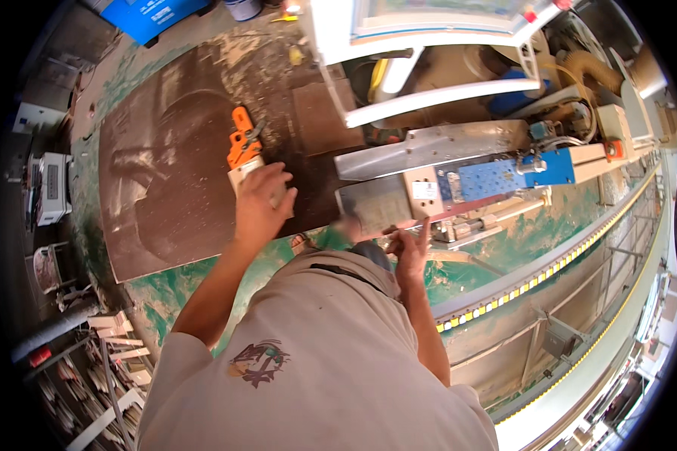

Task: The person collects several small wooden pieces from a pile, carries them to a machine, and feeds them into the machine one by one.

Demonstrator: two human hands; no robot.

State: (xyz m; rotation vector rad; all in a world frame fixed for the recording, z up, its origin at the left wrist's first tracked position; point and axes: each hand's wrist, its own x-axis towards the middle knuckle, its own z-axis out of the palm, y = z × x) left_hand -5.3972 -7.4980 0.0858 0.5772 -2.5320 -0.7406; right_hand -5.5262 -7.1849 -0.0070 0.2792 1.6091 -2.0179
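Note:
On the left, my left hand (262, 201) is wrapped over a pale wooden block (241, 174), its fingers bent across the top. An orange tool with a cut-out body (242, 141) lies against the block's far end; its exact kind is unclear. Both rest on a large brown board (165, 180). My right hand (410, 254) is at the near edge of a long machine, fingers apart, with one fingertip at or close to a wooden piece (421, 194) fixed across it. Nothing shows in this hand. Left of that piece is a bare metal plate (372, 204).
Blue machine housing (481, 180) and a metal guard (444, 146) extend right. A white frame (444, 101) stands behind. Along the right runs a rail with yellow-and-white marks (504, 297). Wood offcuts (116, 331) are piled lower left; a blue box (150, 16) sits at the far left.

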